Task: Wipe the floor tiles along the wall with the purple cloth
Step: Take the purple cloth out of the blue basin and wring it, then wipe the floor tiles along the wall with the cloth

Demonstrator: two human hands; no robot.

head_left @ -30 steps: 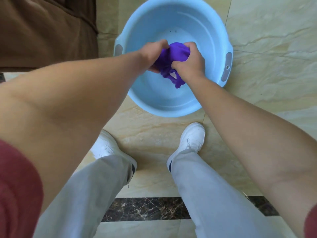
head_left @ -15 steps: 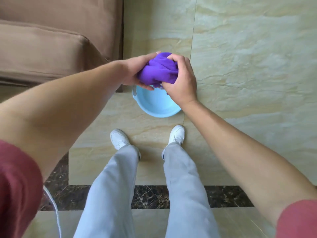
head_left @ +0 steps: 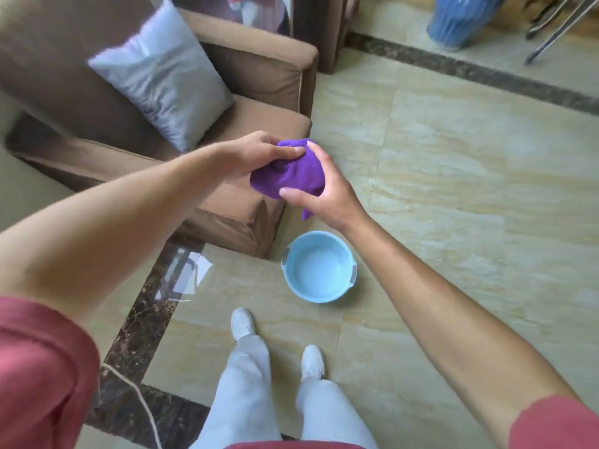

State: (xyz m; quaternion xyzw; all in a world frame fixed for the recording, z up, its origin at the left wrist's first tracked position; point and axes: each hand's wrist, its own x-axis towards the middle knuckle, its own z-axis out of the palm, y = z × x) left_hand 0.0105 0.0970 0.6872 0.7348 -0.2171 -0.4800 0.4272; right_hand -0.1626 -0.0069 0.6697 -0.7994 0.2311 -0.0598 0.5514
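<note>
The purple cloth [head_left: 291, 176] is bunched up and held in the air in front of me, well above the floor. My left hand [head_left: 259, 152] grips its upper left part with the fingers pressed into the fabric. My right hand [head_left: 324, 192] clasps it from the right and below, thumb across the front; a corner of the cloth hangs under that hand. The beige marbled floor tiles [head_left: 453, 196] spread out to the right and ahead.
A light blue basin [head_left: 319, 266] stands on the floor just ahead of my white shoes [head_left: 243, 324]. A brown armchair [head_left: 246, 118] with a grey cushion [head_left: 162, 76] fills the left. A dark tile border [head_left: 486, 76] runs across the back, with a blue container [head_left: 460, 21] beyond it.
I have stood up: the basin and floor have dropped far below. Both hands have lifted the cloth out of the basin and hold it at chest height, less tightly bunched.
</note>
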